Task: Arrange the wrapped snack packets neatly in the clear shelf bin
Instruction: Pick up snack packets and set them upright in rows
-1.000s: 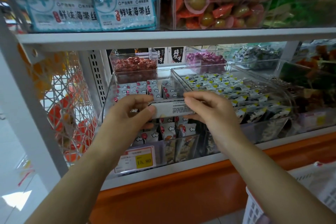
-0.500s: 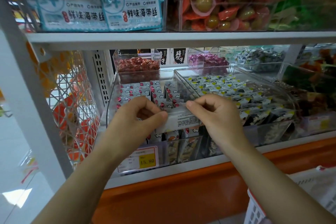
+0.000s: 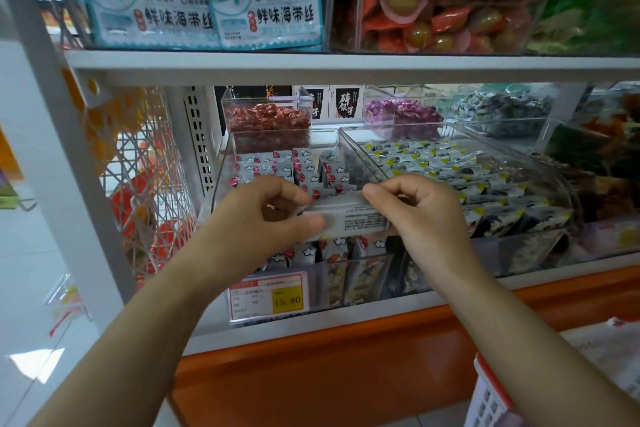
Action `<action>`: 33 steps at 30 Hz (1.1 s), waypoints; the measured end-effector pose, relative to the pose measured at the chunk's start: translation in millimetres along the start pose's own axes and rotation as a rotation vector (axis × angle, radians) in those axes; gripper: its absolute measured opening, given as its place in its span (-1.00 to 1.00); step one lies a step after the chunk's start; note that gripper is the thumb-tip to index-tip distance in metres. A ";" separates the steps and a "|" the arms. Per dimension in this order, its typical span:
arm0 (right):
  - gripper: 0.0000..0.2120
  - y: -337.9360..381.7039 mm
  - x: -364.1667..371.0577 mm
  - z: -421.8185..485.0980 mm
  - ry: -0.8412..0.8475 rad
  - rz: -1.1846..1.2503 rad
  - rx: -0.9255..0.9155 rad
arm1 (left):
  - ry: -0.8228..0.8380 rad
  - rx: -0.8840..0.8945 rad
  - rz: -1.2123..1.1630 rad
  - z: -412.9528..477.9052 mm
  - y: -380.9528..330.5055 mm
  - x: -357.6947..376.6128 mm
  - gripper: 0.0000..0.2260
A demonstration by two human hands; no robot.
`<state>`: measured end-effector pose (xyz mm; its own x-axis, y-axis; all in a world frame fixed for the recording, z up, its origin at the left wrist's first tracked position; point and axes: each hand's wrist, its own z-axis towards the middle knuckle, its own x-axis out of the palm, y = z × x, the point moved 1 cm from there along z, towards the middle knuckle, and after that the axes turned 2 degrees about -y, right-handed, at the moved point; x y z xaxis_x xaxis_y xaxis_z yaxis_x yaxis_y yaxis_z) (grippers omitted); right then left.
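Head view: a packet (image 3: 353,217) is held over the front part of the bin (image 3: 325,134), near the front edge of the shelf (image 3: 311,333). It is pinched at its two ends – the left end between thumb and curled fingers of the left hand (image 3: 263,215), the right end's upper corner by the fingertips of the right hand (image 3: 422,215). Both hands are thus clamped on the packet.

Against a second ago, the fingers of both hands are seen to have curled in: the looser, straighter hold has been tightened into a pinch. The packet has been kept at much the same spot above the front rows, with its printed face turned up and toward the camera. It has not been let go.

Rows of packets (image 3: 308,163) are stood upright further back in the bin, and more are seen through its front wall above the price tag (image 3: 270,295).

The tightened hold is judged to be a squaring-up of the packet before it is slotted in – placing is near but not yet done. An upright gap in the front rows would be needed; whether one is open beneath the hands cannot be told.
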<state>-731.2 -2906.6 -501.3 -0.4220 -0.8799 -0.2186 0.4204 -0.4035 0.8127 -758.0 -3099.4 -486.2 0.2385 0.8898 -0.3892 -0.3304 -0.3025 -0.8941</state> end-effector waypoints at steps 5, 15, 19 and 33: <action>-0.86 0.4 -15.3 8.4 0.229 0.158 0.194 | -0.033 0.008 -0.001 1.1 1.1 1.7 -0.87; -0.72 -5.8 2.0 -1.2 0.111 0.441 0.261 | -0.215 0.018 -0.058 8.1 9.8 10.0 -0.84; -0.68 -3.0 9.9 -2.3 0.183 0.211 0.094 | -0.312 0.003 -0.113 10.4 10.0 14.7 -0.81; -0.68 -10.0 5.7 21.6 -0.263 0.156 0.109 | 0.031 -0.011 0.929 78.3 29.5 22.5 -0.67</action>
<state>-755.1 -2902.1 -498.9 -0.5585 -0.8280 0.0489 0.4142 -0.2273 0.8814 -833.9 -3061.6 -503.9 -0.0934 0.2793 -0.9556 -0.3920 -0.8926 -0.2226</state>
